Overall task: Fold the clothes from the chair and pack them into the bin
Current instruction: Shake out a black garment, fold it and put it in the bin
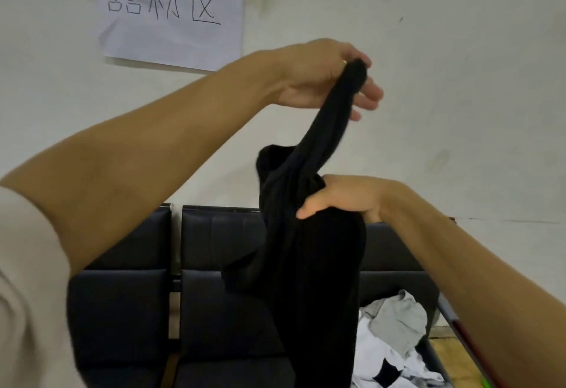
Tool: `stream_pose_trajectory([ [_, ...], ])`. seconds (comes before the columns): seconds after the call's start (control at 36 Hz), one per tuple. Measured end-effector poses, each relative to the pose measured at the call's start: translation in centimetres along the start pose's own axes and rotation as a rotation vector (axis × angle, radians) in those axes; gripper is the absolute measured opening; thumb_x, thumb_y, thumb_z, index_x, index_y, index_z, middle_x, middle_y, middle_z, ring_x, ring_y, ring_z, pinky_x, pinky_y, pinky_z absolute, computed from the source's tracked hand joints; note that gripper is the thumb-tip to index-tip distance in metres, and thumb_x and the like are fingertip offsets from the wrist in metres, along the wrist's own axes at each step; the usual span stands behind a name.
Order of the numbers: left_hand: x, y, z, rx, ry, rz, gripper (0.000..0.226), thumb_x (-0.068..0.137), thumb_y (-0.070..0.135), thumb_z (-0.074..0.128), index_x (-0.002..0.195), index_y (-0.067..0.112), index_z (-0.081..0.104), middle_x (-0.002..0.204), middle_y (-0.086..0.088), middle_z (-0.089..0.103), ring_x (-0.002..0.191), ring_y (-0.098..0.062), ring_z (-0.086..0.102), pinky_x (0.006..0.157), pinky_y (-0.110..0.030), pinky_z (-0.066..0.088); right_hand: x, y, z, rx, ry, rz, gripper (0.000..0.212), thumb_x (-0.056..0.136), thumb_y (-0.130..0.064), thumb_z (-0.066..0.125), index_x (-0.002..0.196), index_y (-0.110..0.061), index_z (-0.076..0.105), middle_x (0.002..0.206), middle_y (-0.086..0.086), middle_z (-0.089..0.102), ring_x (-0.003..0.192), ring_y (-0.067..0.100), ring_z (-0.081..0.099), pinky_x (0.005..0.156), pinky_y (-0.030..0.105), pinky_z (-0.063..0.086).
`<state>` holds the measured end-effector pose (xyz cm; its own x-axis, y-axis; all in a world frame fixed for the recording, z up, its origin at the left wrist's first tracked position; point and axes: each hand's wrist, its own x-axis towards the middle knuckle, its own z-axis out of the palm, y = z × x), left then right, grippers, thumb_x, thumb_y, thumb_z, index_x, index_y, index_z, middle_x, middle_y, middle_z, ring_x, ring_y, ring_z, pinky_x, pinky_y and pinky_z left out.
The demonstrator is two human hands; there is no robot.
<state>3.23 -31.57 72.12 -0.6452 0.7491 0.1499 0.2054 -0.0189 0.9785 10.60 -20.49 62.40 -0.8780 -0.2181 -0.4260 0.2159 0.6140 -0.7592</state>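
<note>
While left hand (pixel 324 78) pinched black garment (pixel 309 249) aloft, right hand (pixel 340 197) gripped midsection; judged unfurling step, flattening needed next.

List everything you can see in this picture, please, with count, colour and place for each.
black garment: one, black, held up mid-frame, hanging before the chairs
chairs: at least two, dark, along the wall below
clothes pile: one heap, grey and white with a black patch, on the right seat
paper sign: one, white with handwritten characters, on the wall upper left
wall: one, off-white, behind everything
left hand: one, raised, pinches the garment's top end
right hand: one, lower, grips the garment's middle
</note>
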Motion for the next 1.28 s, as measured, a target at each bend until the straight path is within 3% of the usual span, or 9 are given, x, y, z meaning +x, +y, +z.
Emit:
stream_pose_trajectory([
  [0.08,-0.2,-1.9,-1.7,0.048,0.004,0.017,0.043,0.092,-0.008,0.045,0.13,0.009,0.035,0.098,-0.022,0.066,0.095,-0.034,0.067,0.085,-0.047,0.055,-0.5,-0.4,-0.6,0.271,0.067,-0.108,0.012,0.084,-0.006,0.057,0.089,-0.005,0.068,0.085,0.009,0.073,0.074,0.017,0.07,0.074,0.025,0.057],
  [0.22,-2.4,-8.0,-4.2,0.197,0.511,-0.049,0.013,0.091,0.007,0.045,0.101,0.005,0.053,0.072,-0.009,0.066,0.057,-0.018,0.063,0.055,-0.027,0.049,-2.2,-1.4,-2.9,0.609,0.168,-0.327,0.017,0.062,-0.013,0.058,0.068,-0.006,0.073,0.075,0.009,0.07,0.066,0.019,0.067,0.065,0.025,0.056],
  [0.44,-7.7,-16.8,-5.0,-0.243,-0.4,-0.588,0.115,0.066,0.089,0.029,0.128,-0.004,0.051,0.11,-0.025,0.064,0.104,-0.039,0.06,0.096,-0.061,0.041,-2.9,-3.0,-4.4,0.795,0.23,-0.487,0.038,0.042,-0.023,0.074,0.077,-0.006,0.071,0.085,0.011,0.069,0.082,0.025,0.066,0.081,0.033,0.055],
  [0.56,-9.0,-17.7,-3.8,-0.453,-0.55,-0.408,0.098,0.059,0.086,0.052,0.119,0.009,0.063,0.116,-0.016,0.065,0.108,-0.032,0.06,0.1,-0.059,0.035,-2.5,-3.5,-4.5,0.848,0.289,-0.504,0.037,0.052,-0.021,0.07,0.086,-0.007,0.066,0.089,0.01,0.067,0.089,0.026,0.063,0.095,0.039,0.048],
  [0.72,-9.4,-15.6,-0.6,-0.28,-0.348,-0.207,0.078,0.065,0.072,0.064,0.125,0.026,0.05,0.12,0.006,0.064,0.113,-0.018,0.06,0.091,-0.041,0.051,-2.5,-3.2,-4.0,0.825,0.367,-0.459,0.021,0.083,-0.016,0.052,0.098,-0.006,0.062,0.099,0.012,0.066,0.094,0.025,0.063,0.091,0.037,0.051],
  [0.86,-9.4,-13.3,2.5,0.118,0.218,-0.036,0.032,0.085,0.051,0.057,0.11,0.038,0.041,0.099,0.026,0.048,0.086,0.011,0.052,0.068,-0.008,0.048,-3.0,-3.1,-3.9,0.841,0.449,-0.448,0.021,0.084,-0.015,0.053,0.101,-0.006,0.062,0.102,0.012,0.066,0.094,0.026,0.064,0.089,0.037,0.052],
  [0.97,-9.8,-15.1,3.2,0.041,0.723,0.148,0.031,0.085,0.051,0.055,0.09,0.021,0.048,0.078,0.009,0.052,0.067,-0.005,0.05,0.063,-0.022,0.041,-3.7,-3.0,-4.5,0.831,0.502,-0.443,0.018,0.083,-0.016,0.055,0.097,-0.008,0.064,0.093,0.008,0.069,0.085,0.024,0.066,0.077,0.031,0.055],
  [1.19,-10.2,-17.1,4.3,0.209,0.211,-0.03,0.085,0.07,0.04,0.079,0.13,0.041,0.018,0.111,0.033,0.037,0.098,0.012,0.048,0.08,-0.007,0.043,-4.0,-2.6,-4.5,0.827,0.519,-0.47,0.014,0.085,-0.014,0.053,0.081,-0.011,0.065,0.079,0.005,0.069,0.075,0.019,0.067,0.071,0.029,0.055],
  [1.28,-9.6,-18.6,3.8,0.19,0.189,-0.16,0.054,0.077,0.024,0.076,0.118,0.021,0.042,0.11,0.012,0.058,0.098,-0.004,0.06,0.091,-0.026,0.05,-4.1,-2.3,-4.8,0.817,0.523,-0.426,0.011,0.085,-0.015,0.055,0.086,-0.011,0.065,0.082,0.005,0.069,0.078,0.021,0.067,0.075,0.031,0.055],
])
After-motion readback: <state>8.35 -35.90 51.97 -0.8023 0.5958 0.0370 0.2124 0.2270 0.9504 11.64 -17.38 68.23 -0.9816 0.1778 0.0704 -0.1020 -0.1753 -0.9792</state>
